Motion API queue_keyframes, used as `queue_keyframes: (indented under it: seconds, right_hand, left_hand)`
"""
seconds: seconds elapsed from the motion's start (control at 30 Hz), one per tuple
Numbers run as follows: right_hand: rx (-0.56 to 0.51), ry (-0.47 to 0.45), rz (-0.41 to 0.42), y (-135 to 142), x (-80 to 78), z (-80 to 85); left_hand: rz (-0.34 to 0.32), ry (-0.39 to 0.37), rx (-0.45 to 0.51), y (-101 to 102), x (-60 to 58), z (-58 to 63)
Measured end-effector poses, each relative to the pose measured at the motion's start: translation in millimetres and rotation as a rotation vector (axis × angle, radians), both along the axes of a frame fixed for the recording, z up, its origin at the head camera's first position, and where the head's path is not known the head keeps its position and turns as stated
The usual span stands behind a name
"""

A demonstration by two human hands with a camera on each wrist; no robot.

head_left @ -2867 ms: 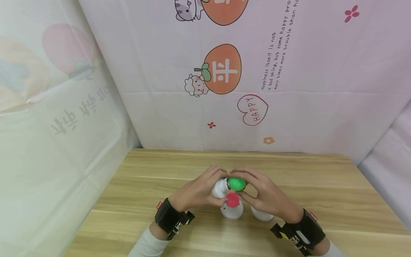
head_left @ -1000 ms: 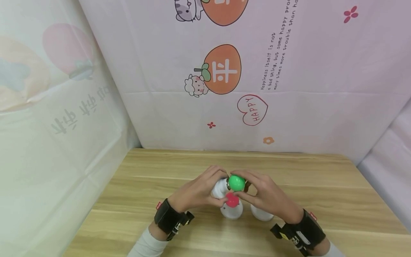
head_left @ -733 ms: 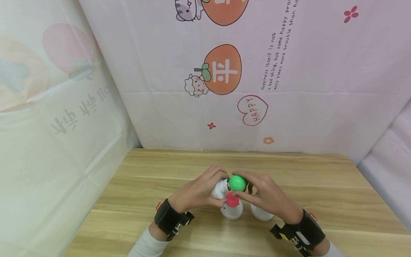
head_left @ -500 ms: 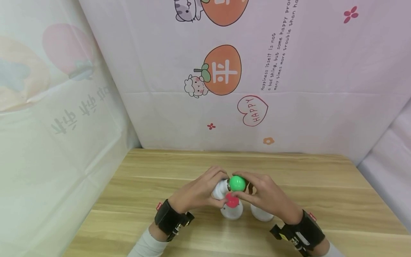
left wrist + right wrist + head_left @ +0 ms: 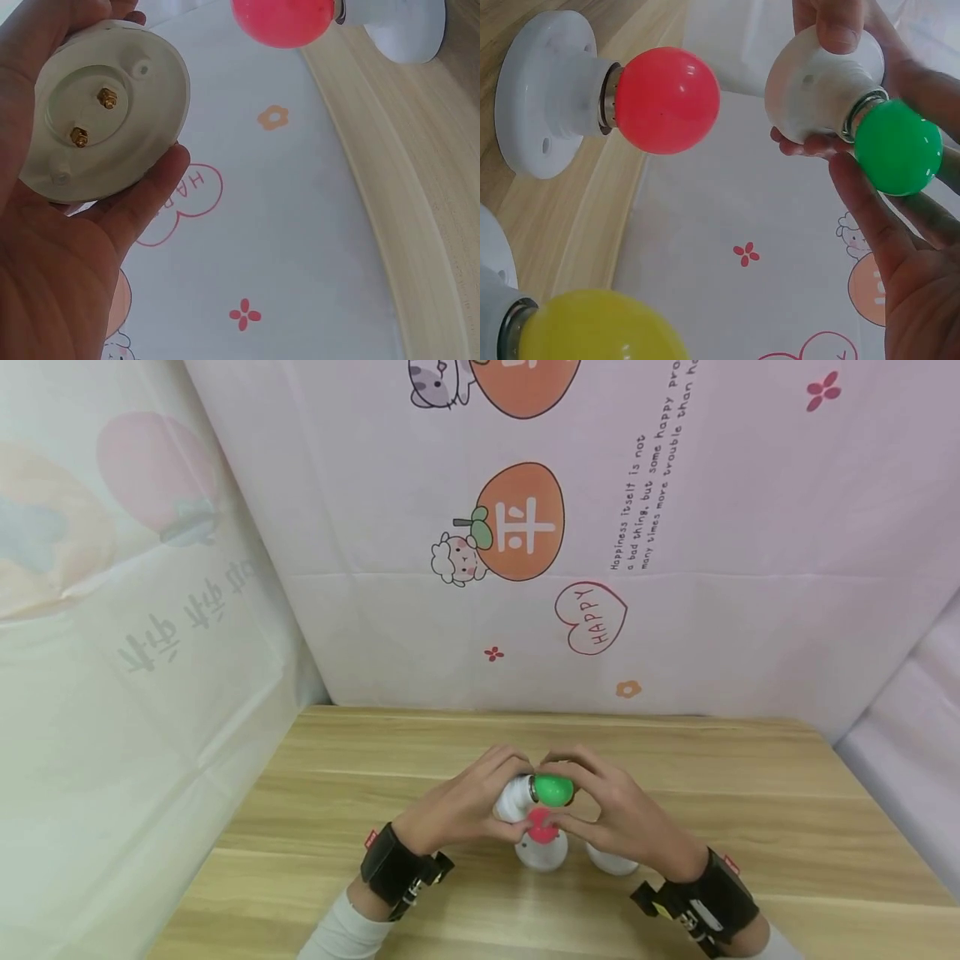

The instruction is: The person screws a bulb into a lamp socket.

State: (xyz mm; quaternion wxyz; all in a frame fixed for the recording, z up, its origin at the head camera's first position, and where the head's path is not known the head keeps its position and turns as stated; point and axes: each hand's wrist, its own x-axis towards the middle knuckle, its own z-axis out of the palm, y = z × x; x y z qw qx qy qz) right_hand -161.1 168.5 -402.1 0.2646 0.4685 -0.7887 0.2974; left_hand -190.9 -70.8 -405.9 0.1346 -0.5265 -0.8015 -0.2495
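My left hand (image 5: 468, 802) grips a white lamp holder (image 5: 514, 799) above the table, tilted on its side. In the left wrist view its round base (image 5: 154, 112) shows two brass screws on the underside. A green light bulb (image 5: 898, 148) sits in the holder's mouth, a strip of metal collar visible between them. Around that bulb curl the fingers of my right hand (image 5: 618, 814), the index finger over its top and the thumb below. The fingers partly cover the bulb in the head view.
Below the hands, a red bulb (image 5: 667, 101) stands in a white holder (image 5: 536, 90) on the wooden table (image 5: 337, 860). Beside it is a yellow bulb (image 5: 600, 330) in another holder, its bulb hidden by my right hand in the head view. A printed white cloth (image 5: 375, 568) hangs behind.
My right fingers have shifted round the green bulb, now covering more of its top than half a second ago. My left hand and the lamp holder have stayed in place.
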Motion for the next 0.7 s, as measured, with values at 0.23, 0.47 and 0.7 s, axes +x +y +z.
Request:
queue_keyframes:
  seconds: [0.23, 0.47, 0.7]
  right_hand:
    - [0.021, -0.003, -0.015, -0.7, 2.3, 1.4]
    - [0.019, -0.038, -0.013, 2.7, 2.6, -0.5]
    - [-0.007, -0.054, 0.002, 3.9, 2.5, -3.2]
  left_hand:
    - [-0.027, 0.002, 0.014, -2.9, -1.1, -0.2]
    - [-0.044, 0.012, 0.025, -1.4, 0.4, 0.7]
    - [-0.053, 0.021, 0.029, 0.0, 1.2, 0.2]
